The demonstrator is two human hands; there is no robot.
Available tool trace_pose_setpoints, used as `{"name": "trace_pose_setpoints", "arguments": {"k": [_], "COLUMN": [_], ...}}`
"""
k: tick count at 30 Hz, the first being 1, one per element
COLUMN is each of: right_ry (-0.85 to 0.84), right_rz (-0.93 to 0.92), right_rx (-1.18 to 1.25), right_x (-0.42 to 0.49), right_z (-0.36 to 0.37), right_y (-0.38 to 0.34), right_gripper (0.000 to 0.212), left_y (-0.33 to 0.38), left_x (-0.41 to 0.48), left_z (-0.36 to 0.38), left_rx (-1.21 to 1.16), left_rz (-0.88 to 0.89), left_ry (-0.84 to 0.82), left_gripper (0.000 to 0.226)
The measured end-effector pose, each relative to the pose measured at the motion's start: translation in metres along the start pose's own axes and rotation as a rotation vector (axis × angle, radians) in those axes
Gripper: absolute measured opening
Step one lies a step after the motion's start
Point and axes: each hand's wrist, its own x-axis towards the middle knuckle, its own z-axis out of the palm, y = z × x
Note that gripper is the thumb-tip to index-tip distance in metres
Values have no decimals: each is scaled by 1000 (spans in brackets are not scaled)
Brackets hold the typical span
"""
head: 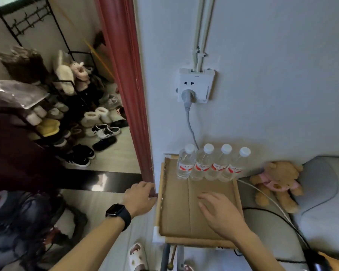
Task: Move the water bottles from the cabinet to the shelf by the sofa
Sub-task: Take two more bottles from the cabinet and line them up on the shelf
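Observation:
Several clear water bottles [213,163] with white caps and red labels stand upright in a row along the back of the shelf top [176,216], which is covered with brown cardboard, against the wall. My right hand [221,214] hovers over the cardboard in front of the bottles, fingers spread, holding nothing. My left hand [140,196], with a black watch on the wrist, rests with curled fingers on the corner of the red door frame [125,75], just left of the shelf.
A grey sofa [321,202] with a brown teddy bear [278,182] lies right of the shelf. A wall socket [196,85] with a grey plug sits above the bottles. Cables run across the sofa. A shoe rack [70,114] fills the doorway at left.

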Motion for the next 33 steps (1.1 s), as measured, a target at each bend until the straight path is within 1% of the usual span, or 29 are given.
{"name": "trace_pose_setpoints", "arguments": {"k": [3,6,9,11,16,21,25,27,30,33], "right_ry": [-113,-201,-293,-334,-406,-483,-552,-599,-666,-691], "right_rz": [-166,-370,-560,-704,-1082,-1445,-1744,-1868,-2023,-2171], "right_rx": [-70,-101,-112,-127,-133,-111,-101,-73,-38,0], "right_x": [8,19,19,10,-49,-177,-316,-391,-507,-612], "right_z": [7,12,28,41,79,119,141,154,171,184], "right_y": [-18,-44,-82,-115,-228,-351,-426,-453,-481,-501], "right_gripper": [35,32,38,41,40,48,39,39,40,42], "left_y": [-14,-24,-36,-43,-46,-21,22,50,93,133], "left_x": [-43,-102,-175,-230,-388,-566,-711,-778,-877,-966], "left_z": [14,29,52,69,103,149,198,227,271,309], "left_rx": [-63,-118,-161,-192,-244,-213,-199,-182,-178,-162], "left_rz": [-141,-338,-513,-634,-991,-1387,-1648,-1781,-1961,-2134], "left_ry": [97,235,316,359,573,765,862,861,809,756], "left_gripper": [55,54,55,56,52,52,52,52,56,57]}}
